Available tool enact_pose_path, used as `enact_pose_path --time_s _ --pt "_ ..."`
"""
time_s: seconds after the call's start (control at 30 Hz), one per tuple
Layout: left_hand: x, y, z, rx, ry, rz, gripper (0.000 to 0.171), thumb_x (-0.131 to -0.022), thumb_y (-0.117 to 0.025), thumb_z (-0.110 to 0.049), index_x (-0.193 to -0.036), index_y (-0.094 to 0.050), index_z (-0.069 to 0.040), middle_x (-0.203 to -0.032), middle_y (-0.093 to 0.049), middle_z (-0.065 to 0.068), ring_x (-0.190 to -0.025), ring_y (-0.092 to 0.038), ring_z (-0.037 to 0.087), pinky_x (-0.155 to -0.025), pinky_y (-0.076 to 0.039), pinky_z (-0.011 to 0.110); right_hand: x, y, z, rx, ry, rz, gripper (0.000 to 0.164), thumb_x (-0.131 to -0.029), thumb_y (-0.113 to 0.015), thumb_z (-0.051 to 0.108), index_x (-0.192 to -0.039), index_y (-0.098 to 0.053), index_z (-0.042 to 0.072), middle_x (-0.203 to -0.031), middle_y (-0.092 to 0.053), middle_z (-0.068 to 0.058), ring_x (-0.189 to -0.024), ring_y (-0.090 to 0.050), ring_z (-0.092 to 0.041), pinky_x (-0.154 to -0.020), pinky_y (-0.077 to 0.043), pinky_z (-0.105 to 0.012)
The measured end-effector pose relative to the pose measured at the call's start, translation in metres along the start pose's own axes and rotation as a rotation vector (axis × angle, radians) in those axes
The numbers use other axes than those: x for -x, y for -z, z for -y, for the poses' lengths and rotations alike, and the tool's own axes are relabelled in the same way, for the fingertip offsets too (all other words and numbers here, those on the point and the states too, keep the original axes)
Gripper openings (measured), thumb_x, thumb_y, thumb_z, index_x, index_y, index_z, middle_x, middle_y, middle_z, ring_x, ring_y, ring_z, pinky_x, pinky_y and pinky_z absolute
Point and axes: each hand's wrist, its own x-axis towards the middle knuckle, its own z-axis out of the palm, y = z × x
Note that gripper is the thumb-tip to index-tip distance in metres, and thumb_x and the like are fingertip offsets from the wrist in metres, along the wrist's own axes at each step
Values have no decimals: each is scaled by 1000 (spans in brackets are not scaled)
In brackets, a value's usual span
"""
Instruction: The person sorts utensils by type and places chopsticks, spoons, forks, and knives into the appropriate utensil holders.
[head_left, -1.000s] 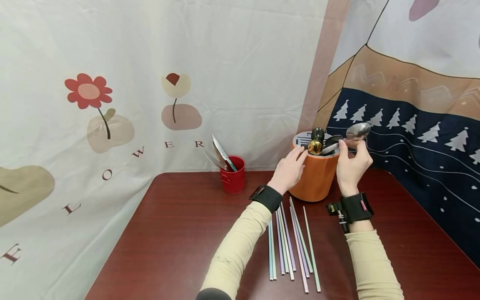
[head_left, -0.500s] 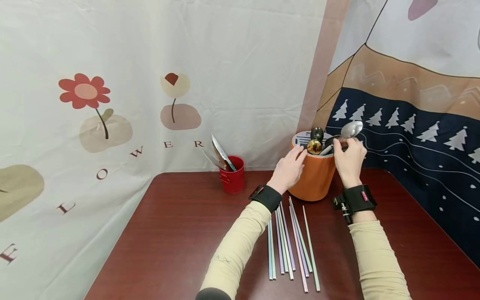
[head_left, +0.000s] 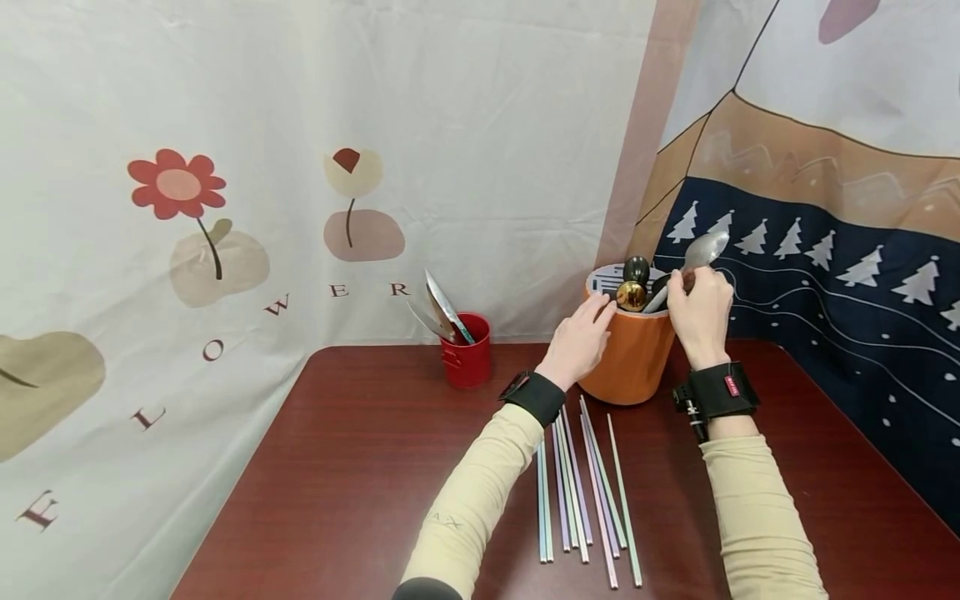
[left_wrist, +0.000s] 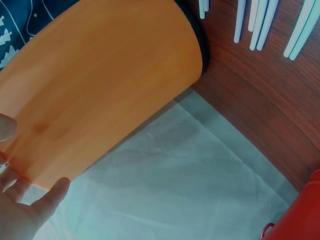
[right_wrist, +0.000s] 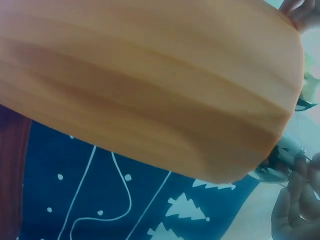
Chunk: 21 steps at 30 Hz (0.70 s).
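An orange cylindrical utensil holder [head_left: 628, 367] stands at the back right of the table. My left hand [head_left: 576, 340] grips its rim at the near left; in the left wrist view the thumb [left_wrist: 7, 127] lies on the outer wall and fingers reach the rim. At the right side of the opening, my right hand [head_left: 701, 315] pinches a metal spoon [head_left: 707, 248], bowl up and tilted right. Its lower part is hidden by the hand. Inside the holder show a gold rounded piece [head_left: 631, 296] and a dark rounded piece [head_left: 636, 268].
Several pastel chopsticks [head_left: 585, 492] lie on the dark red table [head_left: 360, 467] before the holder. A small red bucket [head_left: 467, 354] with knives [head_left: 444, 308] stands left of it. Printed curtains [head_left: 487, 125] hang close behind the table and at its right.
My right hand has shifted slightly left, and the spoon has turned more upright, its bowl moving up and left. The left hand stays at the rim.
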Motion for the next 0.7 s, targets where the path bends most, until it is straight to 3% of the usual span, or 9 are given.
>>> enact_pose_path --time_s 0.1,0.37,0.7 --pt "0 0 -1 3 3 9 44 -99 -49 -31 -140 -46 -17 -145 -46 1 -138 -39 12 -88 -53 22 -1 3 0 30 11 21 28 -91 -50 12 -76 -59 -10 -76 -58 -30 -82 -53 -45 -73 -37 -51" --pt "-1 -2 -1 8 5 13 44 -99 -50 -31 -140 -46 -17 -145 -46 1 -138 -39 13 -88 -53 23 7 1 -8 117 7 209 23 -86 -60 14 -84 -69 -7 -84 -66 -28 -82 -54 -42 -72 -39 -51" --pt "0 -1 -1 13 7 5 44 -98 -50 -31 -140 -46 -16 -145 -46 2 -138 -40 13 -87 -53 23 25 -6 -19 33 -45 153 32 -90 -59 20 -98 -61 -10 -94 -57 -26 -93 -44 -40 -80 -32 -46"
